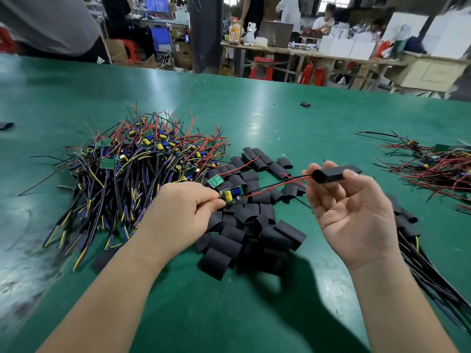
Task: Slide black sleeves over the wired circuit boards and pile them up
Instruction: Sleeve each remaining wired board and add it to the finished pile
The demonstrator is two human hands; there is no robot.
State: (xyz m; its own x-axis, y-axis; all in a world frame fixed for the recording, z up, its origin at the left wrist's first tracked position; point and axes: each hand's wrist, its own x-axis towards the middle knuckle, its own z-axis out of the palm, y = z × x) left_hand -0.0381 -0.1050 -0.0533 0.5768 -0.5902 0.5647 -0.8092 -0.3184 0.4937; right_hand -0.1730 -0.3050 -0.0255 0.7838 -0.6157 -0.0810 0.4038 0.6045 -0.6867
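tabletop (280, 118) green, scuffed. landmark: heap of loose black sleeves (244, 225) at centre.

left hand (183, 212) hovers over the heap's left edge, knuckles up, thumb and forefinger pinching a small circuit board (230, 194) with a yellow capacitor. red and black wires (275, 186) run from the board rightward across the top of the heap and into the near end of a single black sleeve (331, 174).

right hand (356, 207) is raised just right of the heap, palm toward the camera, pinching that sleeve between thumb and fingertips. board sits outside the sleeve, apart from it.

left of the heap, touching it: large tangle of unsleeved boards (132, 169). right of the heap, behind the right hand: bundle of dark cables (418, 240), possibly sleeved units, partly hidden. farther right: second wire tangle (438, 164). beyond the heap: one stray sleeve (305, 104).
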